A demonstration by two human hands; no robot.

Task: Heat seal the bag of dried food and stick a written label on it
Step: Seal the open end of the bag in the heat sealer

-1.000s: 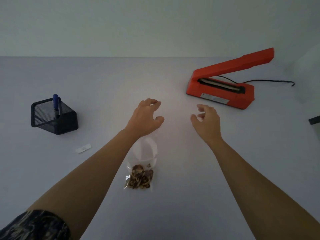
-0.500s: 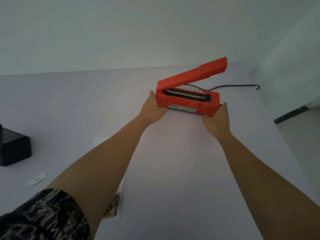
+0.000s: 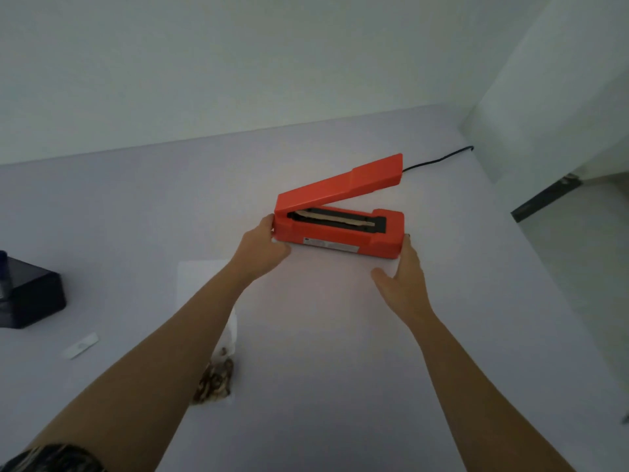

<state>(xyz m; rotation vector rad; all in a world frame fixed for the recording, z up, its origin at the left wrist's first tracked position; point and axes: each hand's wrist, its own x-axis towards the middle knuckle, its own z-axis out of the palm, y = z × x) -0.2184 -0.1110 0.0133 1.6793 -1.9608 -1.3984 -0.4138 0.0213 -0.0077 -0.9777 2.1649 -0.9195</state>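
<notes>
The red heat sealer (image 3: pixel 340 233) rests on the pale table with its lid arm raised and the sealing strip exposed. My left hand (image 3: pixel 263 250) grips its left end. My right hand (image 3: pixel 403 281) has its fingers against the right end, with the thumb spread away. The clear bag of dried food (image 3: pixel 218 379) lies nearer to me, partly hidden under my left forearm. A small white label strip (image 3: pixel 81 345) lies flat at the left. At the far left edge, a blue pen (image 3: pixel 2 274) stands in a black holder (image 3: pixel 34 294).
The sealer's black cord (image 3: pixel 439 160) runs back right toward the wall. A pale rectangular sheet (image 3: pixel 200 277) lies beside my left forearm. The table's right edge (image 3: pixel 551 308) drops off to the floor. A white wall bounds the back.
Both hands went from hovering open above the bag to the ends of the sealer. The sealer has since come closer to me and turned a little.
</notes>
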